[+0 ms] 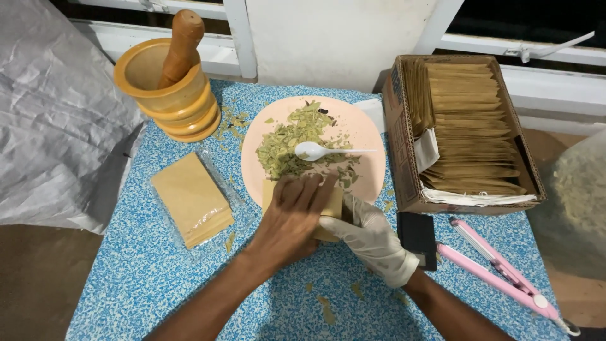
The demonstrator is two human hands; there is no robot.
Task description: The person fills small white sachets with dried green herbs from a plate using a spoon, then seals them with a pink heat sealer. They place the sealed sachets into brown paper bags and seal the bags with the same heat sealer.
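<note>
My bare left hand (291, 221) lies over a small tan paper pouch (333, 205) at the near rim of a pink plate (366, 136). My right hand (374, 239), in a white glove, grips the same pouch from the right. The plate carries a heap of crushed dried green leaves (291, 144) with a white plastic spoon (319, 151) resting on them. Most of the pouch is hidden under my hands.
A wooden mortar with its pestle (169, 79) stands at the back left. A clear-wrapped stack of tan pouches (191, 199) lies left of the plate. A cardboard box of filled pouches (466, 129) sits right, with a black block (418, 235) and pink heat sealer (499, 273) near it.
</note>
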